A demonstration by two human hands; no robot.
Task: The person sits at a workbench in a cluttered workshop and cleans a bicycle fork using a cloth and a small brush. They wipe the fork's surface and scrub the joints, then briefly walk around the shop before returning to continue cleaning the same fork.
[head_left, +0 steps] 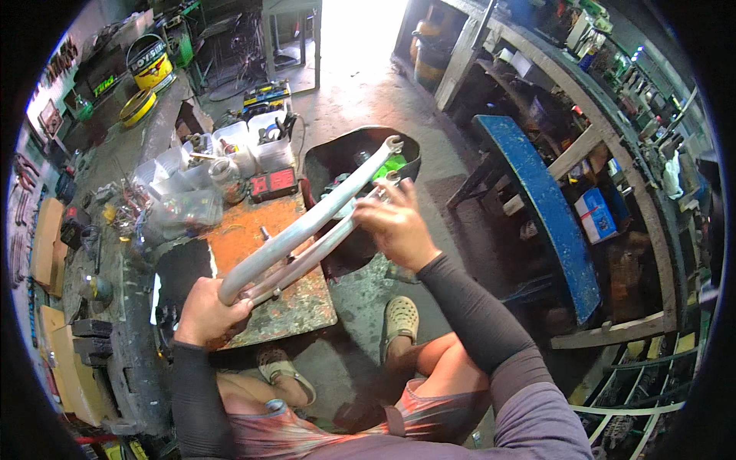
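Note:
A bare silver-grey bicycle fork (303, 222) lies slantwise in front of me, its two blades running from lower left to upper right. My left hand (205, 313) is wrapped round its thick lower-left end, and what lies inside the palm is hidden. At the far end of the nearer blade, my right hand (396, 226) has its fingers curled round the tip. The other blade's slotted tip (394, 142) sticks out beyond that hand. Under the fork is a worn orange-and-grey board (295, 314) on the bench.
Behind the fork stands a black tub (330, 157) with green things inside. White plastic bins (270, 142) of small parts, a glass jar (226, 178) and a red-black box (273, 184) crowd the bench. A blue plank (537, 207) leans against the wooden rack at right.

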